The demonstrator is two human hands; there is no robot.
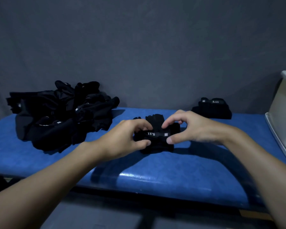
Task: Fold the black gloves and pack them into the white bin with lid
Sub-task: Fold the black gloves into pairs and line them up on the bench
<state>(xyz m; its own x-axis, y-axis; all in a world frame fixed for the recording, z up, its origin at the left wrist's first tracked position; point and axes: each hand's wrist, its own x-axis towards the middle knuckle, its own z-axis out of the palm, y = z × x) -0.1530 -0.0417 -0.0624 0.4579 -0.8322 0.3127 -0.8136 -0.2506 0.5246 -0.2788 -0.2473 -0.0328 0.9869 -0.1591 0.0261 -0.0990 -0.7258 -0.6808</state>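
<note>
Evidently mid-fold: fingers (170,140) of my left hand (127,138) and right hand (188,128) pinched the black fabric glove pair (157,146) at frame centre; next, I judged, it needed carrying to the white plastic bin (284,109), right edge.

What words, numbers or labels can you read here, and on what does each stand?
"5.11": on the folded pair at the back right.
"5.11", upside down: on the middle gloves, gripped by left hand and right hand.
Small tags on the glove pile: too small to read.

White bin (285,116) cut by right edge — folded glove (155,135) partly hidden beneath fingers (143,125).
</note>
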